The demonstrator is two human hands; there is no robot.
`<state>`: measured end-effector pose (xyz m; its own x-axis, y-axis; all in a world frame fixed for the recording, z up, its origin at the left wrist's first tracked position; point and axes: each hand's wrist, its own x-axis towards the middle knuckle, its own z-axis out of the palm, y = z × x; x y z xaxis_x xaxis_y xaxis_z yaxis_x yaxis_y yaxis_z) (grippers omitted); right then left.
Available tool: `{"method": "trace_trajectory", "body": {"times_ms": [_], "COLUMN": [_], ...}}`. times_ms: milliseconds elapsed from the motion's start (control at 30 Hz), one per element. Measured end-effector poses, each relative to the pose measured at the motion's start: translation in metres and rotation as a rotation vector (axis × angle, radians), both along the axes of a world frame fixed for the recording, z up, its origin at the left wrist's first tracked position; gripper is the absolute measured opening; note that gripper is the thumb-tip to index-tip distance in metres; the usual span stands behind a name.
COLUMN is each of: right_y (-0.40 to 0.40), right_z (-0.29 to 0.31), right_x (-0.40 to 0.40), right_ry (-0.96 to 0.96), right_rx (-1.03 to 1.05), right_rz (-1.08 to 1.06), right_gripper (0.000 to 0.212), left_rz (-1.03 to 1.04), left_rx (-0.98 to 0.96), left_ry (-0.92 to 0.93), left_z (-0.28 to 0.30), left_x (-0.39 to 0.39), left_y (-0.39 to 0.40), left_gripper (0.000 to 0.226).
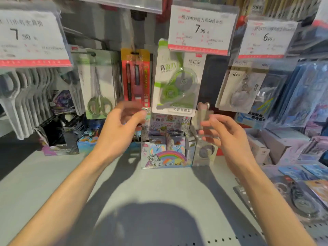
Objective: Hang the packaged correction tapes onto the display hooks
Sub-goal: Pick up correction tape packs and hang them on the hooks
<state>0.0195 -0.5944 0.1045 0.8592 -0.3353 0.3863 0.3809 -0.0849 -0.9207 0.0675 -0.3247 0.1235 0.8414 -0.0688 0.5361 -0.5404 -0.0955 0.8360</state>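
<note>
green correction tape pack (pixel 175 80) hangs centre frame under its price tag (pixel 201 29). left hand (pixel 122 126) loosely curled, empty. right hand (pixel 221 132) pinches a blurred clear pack (pixel 204 118); steady it, find hook.

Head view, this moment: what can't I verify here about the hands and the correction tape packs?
- Left hand: motion-blurred; whether the fingertips pinch anything is unclear.
- Right hand: holds a clear pack, its contents blurred.
- Green correction tape pack: top edge and hook hidden behind the price tag.
- Grey correction tape pack: small print unreadable, hook hidden by the 6.00 tag.
- Packs lying at right: blurred, partly cut off by the frame edge.
</note>
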Motion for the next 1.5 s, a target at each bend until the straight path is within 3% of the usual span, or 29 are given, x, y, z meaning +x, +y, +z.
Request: {"method": "trace_trajectory", "body": {"times_ms": [67,300,467,633,767,933,1033,1300,1500], "right_y": [0.004,0.028,0.034,0.014,-0.022,-0.092,-0.145,-0.268,-0.331], "right_z": [-0.019,-0.076,-0.098,-0.096,-0.093,-0.091,-0.088,-0.077,-0.075], "right_x": [-0.014,-0.065,-0.092,-0.11,-0.125,-0.14,-0.149,-0.162,-0.143], "right_ry": [0.039,0.162,0.231,0.231,0.195,0.158,0.17,0.168,0.19], "right_rx": [0.032,0.079,0.1,0.119,0.12,0.152,0.121,0.073,0.047], "right_rz": [-0.025,-0.025,-0.082,-0.091,-0.057,0.04,0.113,0.088,-0.001], "right_gripper": [0.007,0.013,0.013,0.013,0.014,0.012,0.019,0.018,0.013], "left_rz": [-0.021,-0.062,-0.05,-0.109,-0.135,-0.128,-0.115,-0.151,-0.272], "left_rx": [-0.045,-0.253,-0.235,-0.261,-0.235,-0.268,-0.326,-0.296,-0.135], "left_ry": [0.039,0.228,0.296,0.334,0.3,0.329,0.363,0.306,0.298], "left_z": [-0.017,-0.066,-0.092,-0.101,-0.102,-0.104,-0.101,-0.086,-0.08], "left_x": [-0.012,-0.047,-0.067,-0.09,-0.108,-0.136,-0.154,-0.166,-0.14], "left_y": [0.004,0.012,0.0,-0.033,-0.071,-0.142,-0.198,-0.323,-0.395], "left_gripper": [0.011,0.018,0.007,0.012,0.009,0.028,0.022,0.013,0.012]}}
